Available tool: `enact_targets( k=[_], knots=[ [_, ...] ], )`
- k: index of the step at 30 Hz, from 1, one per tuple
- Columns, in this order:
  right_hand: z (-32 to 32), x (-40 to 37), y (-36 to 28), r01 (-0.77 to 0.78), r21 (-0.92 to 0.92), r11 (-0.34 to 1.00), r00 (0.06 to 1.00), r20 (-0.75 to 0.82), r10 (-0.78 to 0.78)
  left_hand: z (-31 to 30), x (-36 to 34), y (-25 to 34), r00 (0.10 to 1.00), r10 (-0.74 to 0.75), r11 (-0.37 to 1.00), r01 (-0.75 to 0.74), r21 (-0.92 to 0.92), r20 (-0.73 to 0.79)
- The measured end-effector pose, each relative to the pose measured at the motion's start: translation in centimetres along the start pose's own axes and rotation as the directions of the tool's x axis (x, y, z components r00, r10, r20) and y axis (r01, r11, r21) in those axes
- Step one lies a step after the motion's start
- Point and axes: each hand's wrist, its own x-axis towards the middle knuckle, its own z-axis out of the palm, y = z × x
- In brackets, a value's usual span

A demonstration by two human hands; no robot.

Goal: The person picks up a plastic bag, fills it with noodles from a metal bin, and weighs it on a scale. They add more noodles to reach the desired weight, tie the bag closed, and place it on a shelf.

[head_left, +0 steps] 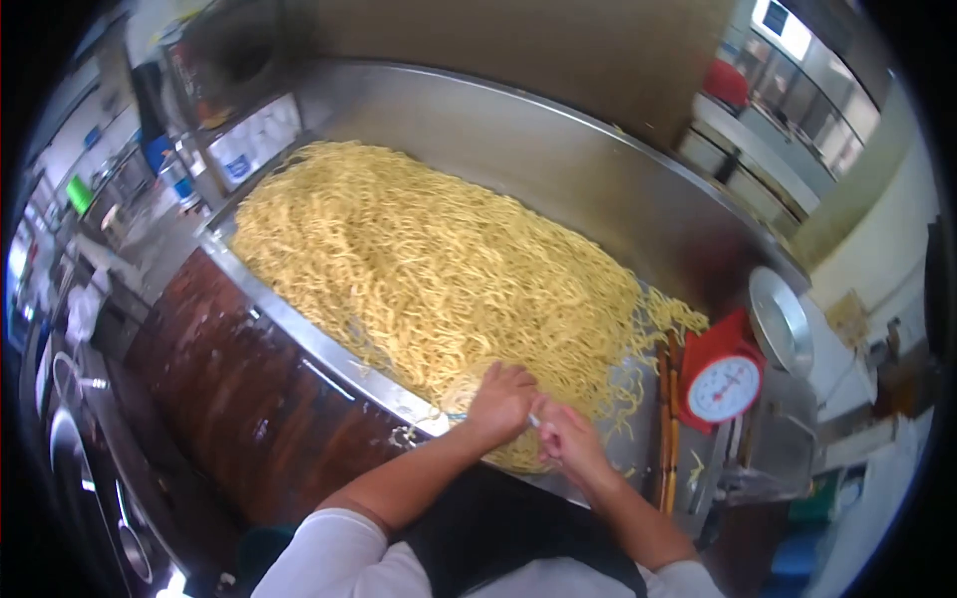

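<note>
My left hand (503,404) is closed at the near edge of a big heap of yellow noodles (429,249). Right beside it, my right hand (570,436) is pinched shut, its fingers almost touching the left. Between and below them is what looks like a clear plastic bag (461,392) with noodles inside; a whitish twisted end shows at the right fingertips. My hands hide most of the bag. The noodles lie in a long metal trough (299,344) with a raised back wall.
A red scale (725,387) with a round white dial and a metal pan (781,319) stands to the right. Thin brown sticks (667,429) lie between scale and noodles. A wet brown surface (234,384) extends along the left. Metal ladles (132,543) hang at the lower left.
</note>
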Motion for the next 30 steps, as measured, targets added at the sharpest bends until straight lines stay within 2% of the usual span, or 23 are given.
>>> enact_targets(
  k=[1, 2, 4, 6, 7, 9, 10, 12, 14, 17, 19, 21, 22, 24, 25, 26, 27, 28, 29, 30],
  knots=[
    [-0.2, -0.3, 0.4, 0.038, 0.064, 0.997, 0.997, -0.073, -0.033, -0.2, 0.1, -0.1, 0.999, -0.030, 0.999, 0.030, 0.019, -0.022],
    [-0.5, -0.7, 0.8, 0.078, 0.126, 0.989, 0.987, -0.151, -0.059, -0.4, 0.2, -0.3, 1.000, 0.000, 1.000, 0.000, -0.017, 0.007],
    [-1.5, -2.1, 1.1, 0.139, 0.067, 0.988, 0.920, -0.378, -0.104, -0.6, 0.5, -0.8, 1.000, 0.010, 0.999, -0.009, -0.046, 0.022],
    [-3.5, -2.8, 2.3, 0.198, 0.072, 0.978, 0.861, -0.489, -0.138, -0.9, 0.4, -1.0, 0.965, 0.263, 0.959, -0.262, -0.104, -0.008],
    [-4.5, -3.2, 3.1, 0.183, 0.066, 0.981, 0.870, -0.476, -0.130, -1.1, 0.4, -1.2, 0.970, 0.242, 0.965, -0.242, -0.102, -0.012],
    [-5.9, -4.3, 4.7, 0.148, 0.166, 0.975, 0.863, -0.503, -0.045, -1.6, 0.8, -1.6, 0.935, 0.354, 0.932, -0.355, -0.072, -0.031],
    [-5.8, -4.7, 5.3, 0.138, 0.165, 0.977, 0.865, -0.501, -0.037, -1.7, 0.8, -1.7, 0.938, 0.345, 0.935, -0.347, -0.076, -0.029],
    [-5.2, -5.1, 6.4, 0.087, 0.024, 0.996, 0.897, -0.437, -0.068, -1.8, 1.2, -1.8, 0.920, 0.393, 0.920, -0.393, 0.003, -0.011],
    [-4.2, -5.3, 6.6, 0.053, -0.017, 0.998, 0.911, -0.408, -0.055, -1.0, 0.9, -1.1, 0.929, 0.369, 0.929, -0.369, 0.014, -0.007],
    [-5.1, -3.9, 7.1, 0.058, -0.051, 0.997, 0.977, -0.203, -0.067, -0.6, 0.5, 0.3, 0.962, 0.272, 0.961, -0.269, 0.062, -0.034],
    [-6.1, -2.9, 6.6, 0.052, -0.067, 0.996, 0.989, -0.137, -0.061, -0.6, 0.2, 1.2, 0.998, -0.004, 0.999, 0.001, 0.050, 0.065],
    [-6.9, -2.5, 6.5, 0.058, -0.108, 0.992, 0.992, -0.102, -0.069, -1.0, -0.1, 2.5, 0.988, -0.146, 0.988, 0.143, 0.054, 0.057],
    [-7.8, -1.9, 6.7, 0.044, -0.110, 0.993, 0.998, -0.039, -0.048, -1.6, -0.5, 3.2, 0.972, -0.229, 0.973, 0.228, 0.023, 0.059],
    [-9.7, -0.8, 7.4, 0.072, -0.073, 0.995, 0.997, -0.037, -0.075, -3.3, -1.8, 4.9, 0.943, -0.328, 0.943, 0.324, 0.071, 0.061],
    [-9.7, -0.9, 7.3, 0.061, -0.083, 0.995, 0.998, 0.013, -0.060, -4.1, -2.7, 5.7, 0.924, -0.373, 0.927, 0.367, 0.080, 0.080],
    [-9.7, -1.3, 6.9, 0.058, -0.008, 0.998, 0.998, -0.013, -0.058, -5.1, -3.8, 6.4, 0.910, -0.410, 0.910, 0.405, 0.092, 0.052],
    [-9.6, -1.5, 6.6, 0.056, 0.063, 0.996, 0.998, -0.042, -0.053, -6.0, -5.0, 7.0, 0.862, -0.507, 0.862, 0.507, 0.003, -0.014],
    [-9.4, -1.6, 6.4, 0.049, 0.043, 0.998, 0.999, -0.001, -0.049, -6.8, -6.4, 7.5, 0.800, -0.595, 0.803, 0.588, -0.096, -0.075],
    [-9.1, -1.6, 6.3, 0.038, 0.041, 0.998, 0.999, 0.030, -0.039, -7.7, -7.8, 7.9, 0.737, -0.666, 0.746, 0.653, -0.133, -0.116],
    [-8.6, -1.5, 6.2, 0.026, 0.039, 0.999, 0.998, 0.062, -0.029, -8.6, -9.4, 8.3, 0.713, -0.685, 0.728, 0.672, -0.136, -0.150]
  ],
)
